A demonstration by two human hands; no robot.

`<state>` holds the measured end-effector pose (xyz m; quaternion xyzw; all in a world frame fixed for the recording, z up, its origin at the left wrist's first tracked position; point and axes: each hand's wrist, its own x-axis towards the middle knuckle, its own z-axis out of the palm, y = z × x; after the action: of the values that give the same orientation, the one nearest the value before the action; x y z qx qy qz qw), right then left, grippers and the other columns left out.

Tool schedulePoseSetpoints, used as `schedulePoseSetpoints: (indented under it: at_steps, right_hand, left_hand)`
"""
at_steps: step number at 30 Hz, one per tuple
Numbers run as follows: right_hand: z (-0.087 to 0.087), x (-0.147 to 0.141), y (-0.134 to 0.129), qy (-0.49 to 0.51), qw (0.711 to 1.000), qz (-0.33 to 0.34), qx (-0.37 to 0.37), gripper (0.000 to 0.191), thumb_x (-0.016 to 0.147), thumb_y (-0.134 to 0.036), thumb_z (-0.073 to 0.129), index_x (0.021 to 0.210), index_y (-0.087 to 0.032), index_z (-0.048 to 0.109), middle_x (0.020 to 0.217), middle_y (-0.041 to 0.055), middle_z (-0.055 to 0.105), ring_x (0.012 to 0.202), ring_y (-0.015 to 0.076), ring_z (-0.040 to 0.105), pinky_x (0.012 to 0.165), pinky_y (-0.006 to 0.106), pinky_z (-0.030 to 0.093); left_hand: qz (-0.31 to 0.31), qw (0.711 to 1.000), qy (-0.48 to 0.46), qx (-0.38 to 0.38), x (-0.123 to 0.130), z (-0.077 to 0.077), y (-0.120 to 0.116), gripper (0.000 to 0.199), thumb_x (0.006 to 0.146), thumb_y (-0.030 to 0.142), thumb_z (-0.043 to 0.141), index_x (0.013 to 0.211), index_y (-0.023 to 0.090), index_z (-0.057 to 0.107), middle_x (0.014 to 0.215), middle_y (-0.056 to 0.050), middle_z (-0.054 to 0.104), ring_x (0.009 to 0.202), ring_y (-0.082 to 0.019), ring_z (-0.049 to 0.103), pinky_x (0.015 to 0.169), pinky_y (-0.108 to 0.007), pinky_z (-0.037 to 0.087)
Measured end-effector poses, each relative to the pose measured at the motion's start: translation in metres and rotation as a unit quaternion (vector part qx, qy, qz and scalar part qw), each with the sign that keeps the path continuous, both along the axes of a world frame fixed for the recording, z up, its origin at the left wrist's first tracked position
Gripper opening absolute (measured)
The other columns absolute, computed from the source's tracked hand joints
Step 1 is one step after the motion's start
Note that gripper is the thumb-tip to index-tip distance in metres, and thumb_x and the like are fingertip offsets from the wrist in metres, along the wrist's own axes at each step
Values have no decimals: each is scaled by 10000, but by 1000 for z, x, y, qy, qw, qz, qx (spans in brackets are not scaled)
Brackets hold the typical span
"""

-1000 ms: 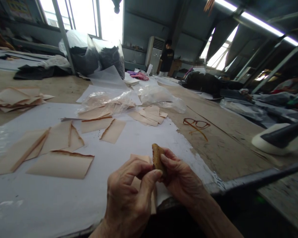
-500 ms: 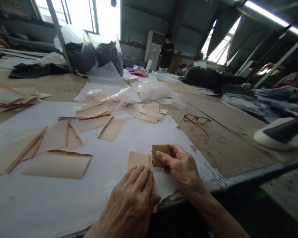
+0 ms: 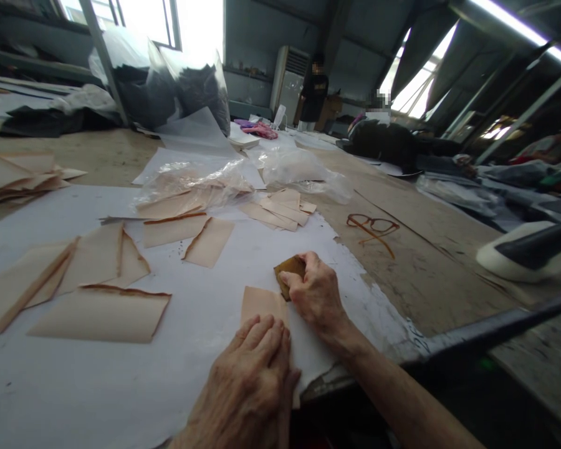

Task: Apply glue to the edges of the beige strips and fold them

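Observation:
My left hand (image 3: 247,380) lies flat on a beige piece (image 3: 262,301) near the table's front edge, its fingers stretched out side by side. Pinched between the thumb and fingers of my right hand (image 3: 318,296) is a yellow-brown square pad (image 3: 290,272), tilted, with its lower corner at the top right edge of that beige piece. White paper (image 3: 206,330) lies beneath. Left of my hands rests a beige piece with a brown edge (image 3: 107,315), with several similar ones behind it.
Clear plastic wrap (image 3: 303,174) and loose beige pieces (image 3: 280,210) lie farther back. Glasses (image 3: 374,226) rest on the brown table at right, near a white and black object (image 3: 518,252). A person (image 3: 314,93) stands in the background.
My right hand has moved up and left with the pad, which has turned and now meets the beige piece's edge. My left hand has stayed on the piece. The view has shifted slightly.

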<state>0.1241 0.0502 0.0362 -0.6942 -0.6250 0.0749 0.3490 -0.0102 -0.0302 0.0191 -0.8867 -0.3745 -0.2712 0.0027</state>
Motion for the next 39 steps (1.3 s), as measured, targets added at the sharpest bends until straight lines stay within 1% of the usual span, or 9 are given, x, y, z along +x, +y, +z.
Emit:
schedulePoseSetpoints:
  at_steps: [4, 7, 11, 16, 23, 28, 32, 35, 39]
  right_hand:
    - [2, 9, 4, 154, 988, -16, -18, 318, 623, -328, 558, 871, -131, 529, 798, 80, 613, 706, 186, 563, 651, 299, 445]
    - [7, 12, -11, 267, 960, 43, -68, 301, 635, -349, 548, 856, -148, 511, 794, 55, 615, 650, 157, 565, 573, 262, 450]
    - [5, 4, -26, 125, 990, 60, -38, 250, 633, -301, 547, 831, -149, 522, 755, 55, 603, 680, 168, 553, 635, 277, 444]
    - [-4, -6, -4, 1, 998, 39, 45, 238, 636, -239, 512, 843, -124, 528, 817, 110, 598, 778, 214, 551, 733, 331, 423]
    - [8, 8, -10, 278, 957, 37, -73, 289, 665, -367, 522, 858, -154, 491, 785, 60, 614, 640, 165, 567, 562, 269, 449]
    - [6, 3, -25, 60, 996, 62, -12, 187, 633, -258, 528, 789, -158, 504, 732, 56, 593, 683, 176, 544, 646, 283, 426]
    - [-3, -5, -12, -32, 997, 55, 38, 195, 652, -210, 478, 824, -128, 516, 786, 99, 595, 741, 203, 545, 697, 305, 415]
    - [-5, -4, -5, -13, 999, 16, 49, 236, 663, -247, 494, 859, -116, 519, 813, 114, 597, 771, 216, 548, 718, 319, 418]
    - [2, 5, -10, 163, 986, -19, -6, 292, 659, -346, 537, 864, -141, 501, 785, 78, 606, 691, 181, 560, 633, 282, 444]
  left_hand:
    - [9, 1000, -1, -4, 0, 4, -1, 351, 789, 194, 398, 1098, 74, 514, 1071, -103, 575, 1030, -216, 509, 946, -354, 412]
    - [10, 1000, 3, -9, 1, 7, -2, 356, 791, 192, 394, 1105, 75, 513, 1078, -99, 574, 1033, -211, 508, 954, -351, 403]
    - [11, 1000, 10, -8, 2, 3, -1, 355, 804, 189, 400, 1122, 68, 503, 1100, -96, 567, 1070, -213, 484, 967, -343, 391]
    - [5, 1000, -6, 7, -1, -2, 1, 348, 796, 199, 436, 1116, 83, 509, 1090, -84, 576, 1050, -204, 502, 951, -337, 410]
    - [14, 1000, -6, 6, 0, 5, -1, 315, 790, 188, 437, 1071, 87, 538, 1040, -93, 594, 1016, -211, 525, 930, -353, 428]
    - [7, 1000, -2, 0, -1, 4, 1, 331, 798, 178, 418, 1098, 82, 520, 1067, -98, 582, 1053, -213, 501, 944, -356, 414]
    - [2, 1000, -8, 0, -1, 2, 2, 343, 789, 164, 416, 1108, 82, 511, 1073, -93, 579, 1044, -205, 505, 942, -345, 418]
    - [6, 1000, -13, -24, 0, 5, -1, 335, 784, 165, 409, 1091, 90, 523, 1075, -92, 572, 1031, -201, 509, 953, -346, 406]
    - [4, 998, -17, -53, 2, 10, -3, 325, 778, 184, 403, 1061, 95, 537, 1046, -106, 571, 991, -201, 526, 946, -354, 408]
